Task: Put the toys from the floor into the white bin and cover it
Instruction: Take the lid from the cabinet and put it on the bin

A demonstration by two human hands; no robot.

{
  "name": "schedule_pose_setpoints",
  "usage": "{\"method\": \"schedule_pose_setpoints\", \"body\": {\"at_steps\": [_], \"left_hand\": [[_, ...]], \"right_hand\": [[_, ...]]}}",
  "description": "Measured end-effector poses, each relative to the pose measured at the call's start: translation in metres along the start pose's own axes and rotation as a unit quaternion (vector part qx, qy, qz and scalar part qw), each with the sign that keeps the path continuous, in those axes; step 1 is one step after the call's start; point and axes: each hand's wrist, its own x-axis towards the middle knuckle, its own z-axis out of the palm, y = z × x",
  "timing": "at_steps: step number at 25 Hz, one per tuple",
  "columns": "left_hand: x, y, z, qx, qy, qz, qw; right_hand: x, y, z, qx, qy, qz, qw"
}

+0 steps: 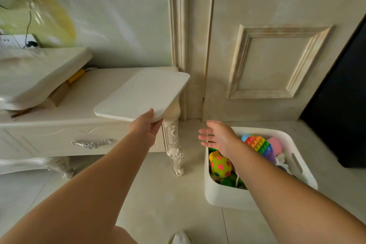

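Left arm [89,184]: stretched out; left hand [146,128] pinches the lid [142,93] by its near corner.
Lid: level over the cabinet [79,101], well apart from the white bin [223,198].
Right hand [215,136]: spread, empty, above the bin.
Toys [219,165]: inside, seemingly below the rim.
Advice: steady the lid two-handed, match corners.

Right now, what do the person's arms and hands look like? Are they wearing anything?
The left hand and right hand have no gloves, rings or watch that I can see. The left arm and right arm are bare all the way to the picture's edge: no sleeves, bracelets or markings show.
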Motion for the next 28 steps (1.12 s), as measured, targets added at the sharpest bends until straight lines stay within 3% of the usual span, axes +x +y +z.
{"method": "schedule_pose_setpoints", "body": {"at_steps": [9, 12, 15, 18, 20, 23, 25, 28], "left_hand": [[-0.023, -0.024, 0.029, 0.149, -0.044, 0.005, 0.988], [-0.025, -0.039, 0.039, 0.230, -0.081, 0.003, 0.970], [-0.021, -0.054, 0.043, 0.291, -0.136, -0.046, 0.946], [-0.011, -0.073, 0.048, 0.354, -0.195, -0.122, 0.907], [-0.002, -0.084, 0.054, 0.388, -0.225, -0.153, 0.881], [0.001, -0.109, 0.061, 0.425, -0.285, -0.189, 0.838], [0.005, -0.133, 0.054, 0.408, -0.299, -0.230, 0.831], [0.006, -0.169, 0.034, 0.330, -0.291, -0.285, 0.851]], "right_hand": [[-0.006, -0.010, -0.058, 0.120, 0.071, 0.015, 0.990], [0.000, -0.013, -0.083, 0.152, 0.159, -0.005, 0.976], [0.002, -0.010, -0.126, 0.151, 0.294, -0.023, 0.943], [-0.005, -0.004, -0.179, 0.150, 0.299, 0.024, 0.942], [-0.007, 0.003, -0.214, 0.132, 0.285, 0.050, 0.948], [0.003, 0.024, -0.252, -0.027, 0.325, 0.069, 0.943], [0.009, 0.034, -0.264, -0.103, 0.340, 0.074, 0.932], [0.012, 0.040, -0.277, -0.195, 0.374, 0.091, 0.902]]}}
